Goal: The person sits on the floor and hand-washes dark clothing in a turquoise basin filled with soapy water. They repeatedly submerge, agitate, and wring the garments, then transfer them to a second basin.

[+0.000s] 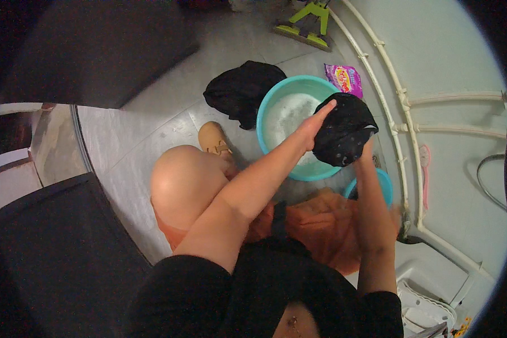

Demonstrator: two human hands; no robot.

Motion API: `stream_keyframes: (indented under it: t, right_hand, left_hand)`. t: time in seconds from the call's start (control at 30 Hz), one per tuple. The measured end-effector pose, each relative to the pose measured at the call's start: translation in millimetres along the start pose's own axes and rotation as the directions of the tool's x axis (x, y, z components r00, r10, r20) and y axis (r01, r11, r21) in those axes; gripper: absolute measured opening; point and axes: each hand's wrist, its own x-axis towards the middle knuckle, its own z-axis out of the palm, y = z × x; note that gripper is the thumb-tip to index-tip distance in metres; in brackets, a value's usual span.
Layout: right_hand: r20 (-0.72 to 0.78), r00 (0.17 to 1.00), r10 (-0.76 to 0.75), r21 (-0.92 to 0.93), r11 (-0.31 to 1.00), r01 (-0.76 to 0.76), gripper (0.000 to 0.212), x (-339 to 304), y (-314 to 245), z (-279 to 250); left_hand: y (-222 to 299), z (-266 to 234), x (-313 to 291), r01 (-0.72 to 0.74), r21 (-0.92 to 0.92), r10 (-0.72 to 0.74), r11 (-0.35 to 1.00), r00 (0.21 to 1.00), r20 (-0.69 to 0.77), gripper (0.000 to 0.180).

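Both my hands hold up a wet black cloth (343, 132), bunched into a rounded shape with bits of foam on it. My left hand (311, 128) grips its left side, thumb laid along the upper edge. From below and to the right, my right hand (367, 151) holds the other side, its fingers mostly hidden by the fabric. Under and left of the cloth stands a turquoise basin (263, 127) with sudsy water (289, 116). A heap of black fabric (245, 90) lies on the floor against the basin's left side.
A purple packet (344, 80) lies beyond the basin. A smaller blue basin (384, 183) sits behind my right forearm. White pipes (400, 107) run along the right wall, near a pink brush (425, 174). A green mop head (305, 27) rests at the back.
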Motion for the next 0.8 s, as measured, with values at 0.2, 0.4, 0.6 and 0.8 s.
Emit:
stream_keyframes:
  t: [0.2,0.4,0.6,0.8]
  right_hand:
    - [0.075,0.994,-0.084,-0.178,0.979,0.096,0.044,-5.2,5.3,18.8]
    - [0.262,0.943,0.205,0.005,0.977,-0.214,0.053,35.1,2.8,0.3]
    - [0.256,0.925,0.281,-0.745,0.667,0.003,0.054,4.9,-98.5,61.9]
    - [0.022,0.981,0.193,-0.715,0.689,-0.12,0.051,10.6,-147.1,-45.9]
  left_hand:
    - [3.0,-12.8,-1.1,-0.045,-0.078,0.039,0.996,0.996,-0.08,0.057]
    - [38.4,-8.9,-11.0,-0.186,0.007,0.184,0.983,0.97,-0.162,0.049]
    - [137.1,-65.9,-46.9,-0.299,0.291,0.397,0.909,0.832,-0.386,0.051]
    - [205.4,-175.3,-42.1,-0.231,0.629,0.641,0.742,0.521,-0.564,0.069]
